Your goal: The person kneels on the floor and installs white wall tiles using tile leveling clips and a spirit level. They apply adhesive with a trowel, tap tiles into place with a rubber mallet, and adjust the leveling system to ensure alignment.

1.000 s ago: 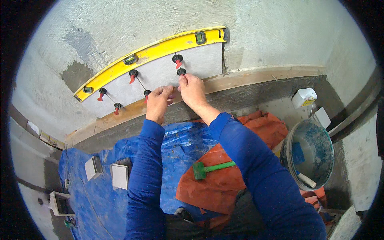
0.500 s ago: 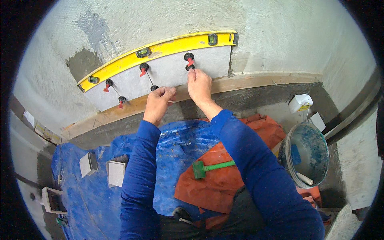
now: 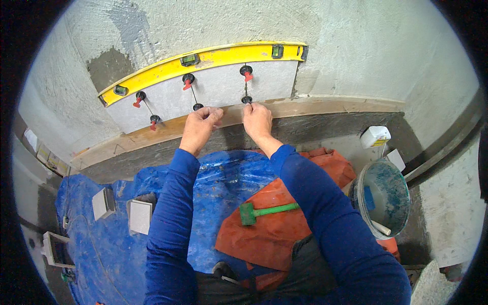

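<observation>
A row of light grey tiles stands against the wall on a wooden batten. Black tile levelling clips with red T-handles sit along the tile joints. On the right joint, my right hand pinches the lower levelling clip; the fingers cover its handle. The upper clip on that joint is untouched. By the middle joint's lower clip, my left hand has thumb and fingertips pressed together. What lies between them, if anything, is hidden. A yellow spirit level lies along the tiles' top edge.
Below, a blue tarp and an orange-red sheet cover the floor. A green mallet lies on the sheet. Right of my arm stands a bucket, with a white jug beyond. Tile pieces lie at left.
My right hand has moved down the right joint with the lower clip, which now sits farther from the upper one. My left hand has stayed beside the middle joint. The view has shifted slightly.
</observation>
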`<state>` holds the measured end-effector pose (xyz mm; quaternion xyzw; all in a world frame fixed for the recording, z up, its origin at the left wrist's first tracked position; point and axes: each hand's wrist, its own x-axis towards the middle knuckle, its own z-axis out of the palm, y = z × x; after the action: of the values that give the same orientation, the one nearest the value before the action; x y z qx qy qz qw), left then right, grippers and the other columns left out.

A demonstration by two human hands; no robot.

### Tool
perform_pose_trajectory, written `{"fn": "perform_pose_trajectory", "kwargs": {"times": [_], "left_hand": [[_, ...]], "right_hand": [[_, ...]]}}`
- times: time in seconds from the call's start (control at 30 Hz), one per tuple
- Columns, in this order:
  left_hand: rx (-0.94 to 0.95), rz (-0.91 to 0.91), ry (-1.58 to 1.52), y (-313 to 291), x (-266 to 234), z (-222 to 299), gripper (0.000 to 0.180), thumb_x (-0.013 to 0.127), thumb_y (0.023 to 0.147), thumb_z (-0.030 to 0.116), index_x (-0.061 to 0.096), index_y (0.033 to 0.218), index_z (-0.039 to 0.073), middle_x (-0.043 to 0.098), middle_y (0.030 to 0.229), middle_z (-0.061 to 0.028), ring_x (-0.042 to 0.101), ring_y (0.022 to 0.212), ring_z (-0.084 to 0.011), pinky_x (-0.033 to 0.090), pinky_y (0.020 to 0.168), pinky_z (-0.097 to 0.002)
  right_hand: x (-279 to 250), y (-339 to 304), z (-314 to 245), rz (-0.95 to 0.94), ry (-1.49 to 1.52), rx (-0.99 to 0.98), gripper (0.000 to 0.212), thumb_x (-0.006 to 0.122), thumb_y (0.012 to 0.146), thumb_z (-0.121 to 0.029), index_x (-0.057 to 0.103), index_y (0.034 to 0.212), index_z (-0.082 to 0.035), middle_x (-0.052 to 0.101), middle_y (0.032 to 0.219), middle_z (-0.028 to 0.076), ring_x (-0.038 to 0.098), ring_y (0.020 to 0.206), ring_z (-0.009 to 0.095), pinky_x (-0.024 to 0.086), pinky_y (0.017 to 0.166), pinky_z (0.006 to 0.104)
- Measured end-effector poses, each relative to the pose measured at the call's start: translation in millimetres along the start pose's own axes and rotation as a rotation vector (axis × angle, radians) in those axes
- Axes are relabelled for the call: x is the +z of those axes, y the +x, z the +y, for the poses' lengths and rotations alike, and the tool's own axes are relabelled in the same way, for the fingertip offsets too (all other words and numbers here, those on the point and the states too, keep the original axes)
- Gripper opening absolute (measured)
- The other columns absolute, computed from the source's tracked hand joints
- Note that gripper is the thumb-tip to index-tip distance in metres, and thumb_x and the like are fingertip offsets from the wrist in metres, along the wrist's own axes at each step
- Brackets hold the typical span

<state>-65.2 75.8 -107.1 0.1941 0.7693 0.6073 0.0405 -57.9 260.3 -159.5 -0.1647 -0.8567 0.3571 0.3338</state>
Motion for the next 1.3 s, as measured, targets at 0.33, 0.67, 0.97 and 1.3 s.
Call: {"fn": "perform_pose_trajectory", "kwargs": {"times": [0.33, 0.67, 0.97, 1.3], "left_hand": [[-0.016, -0.016, 0.035, 3.1, 3.5, -6.2, 0.035, 0.066, 0.097, 0.032, 0.072, 0.107, -0.001, 0.073, 0.098, -0.0063, 0.067, 0.085, -0.0150, 0.052, 0.076, -0.0289], [0.168, 0.223, 0.274, 22.9, 50.7, -20.6, 0.041, 0.062, 0.092, 0.037, 0.074, 0.106, 0.000, 0.072, 0.094, -0.0248, 0.071, 0.092, -0.0380, 0.053, 0.082, -0.0425], [-0.185, 0.244, -0.268, 64.3, 99.0, -38.5, 0.032, 0.067, 0.092, 0.026, 0.075, 0.097, -0.004, 0.075, 0.093, -0.0174, 0.070, 0.077, -0.0248, 0.052, 0.070, -0.0411], [-0.125, 0.303, -0.064, 66.7, 96.2, -41.2, 0.024, 0.070, 0.087, 0.020, 0.075, 0.087, -0.003, 0.073, 0.077, -0.0149, 0.068, 0.071, -0.0245, 0.052, 0.068, -0.0393]], "right_hand": [[-9.2, -0.8, -6.0, -0.008, -0.031, -0.081, 0.035, 0.055, 0.096, -0.030, 0.068, 0.086, 0.000, 0.067, 0.083, 0.028, 0.065, 0.083, 0.049, 0.050, 0.076, 0.0571], [-5.6, -11.1, -2.0, -0.050, -0.083, -0.073, 0.034, 0.052, 0.098, -0.030, 0.067, 0.086, -0.002, 0.068, 0.082, 0.028, 0.066, 0.081, 0.049, 0.051, 0.074, 0.0589], [-6.9, -2.9, 10.5, -0.135, 0.000, -0.047, 0.035, 0.051, 0.099, -0.028, 0.066, 0.088, 0.001, 0.068, 0.089, 0.028, 0.065, 0.089, 0.050, 0.049, 0.079, 0.0580], [3.7, -6.8, 17.8, -0.047, 0.151, -0.110, 0.034, 0.052, 0.100, -0.026, 0.064, 0.085, 0.002, 0.067, 0.083, 0.026, 0.063, 0.084, 0.048, 0.047, 0.073, 0.0550]]}}
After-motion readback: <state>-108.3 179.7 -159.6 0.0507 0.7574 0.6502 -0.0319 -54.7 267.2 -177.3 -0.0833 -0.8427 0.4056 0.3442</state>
